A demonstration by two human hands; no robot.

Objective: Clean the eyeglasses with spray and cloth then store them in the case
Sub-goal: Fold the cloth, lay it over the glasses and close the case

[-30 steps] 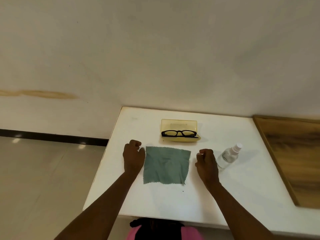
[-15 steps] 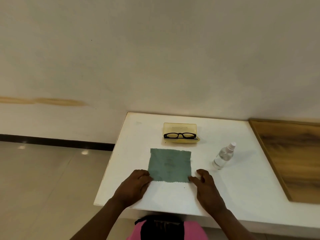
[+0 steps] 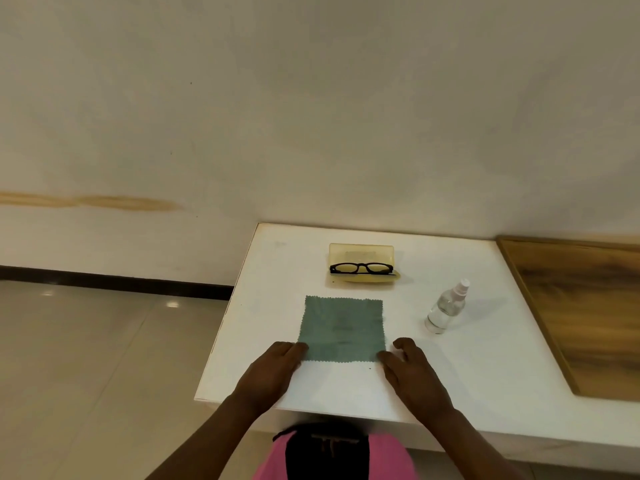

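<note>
Black-framed eyeglasses (image 3: 361, 268) lie across an open yellow case (image 3: 361, 252) at the back of the white table (image 3: 485, 358). A green cloth (image 3: 343, 327) is spread flat in front of the case. To its right stands a small clear spray bottle (image 3: 446, 306) with a pale pink nozzle. My left hand (image 3: 273, 370) rests flat on the table, fingertips touching the cloth's near left corner. My right hand (image 3: 412, 368) rests flat at the near right corner. Neither hand holds anything.
A wooden board (image 3: 585, 313) lies along the table's right side. A cream wall rises right behind the table. The table's left edge drops to a tiled floor (image 3: 86, 375). Pink and black clothing (image 3: 332, 455) shows below the near edge.
Both hands drew back from beside the cloth's middle to its near corners and went from fists to flat, open palms. The camera view shifted slightly.
</note>
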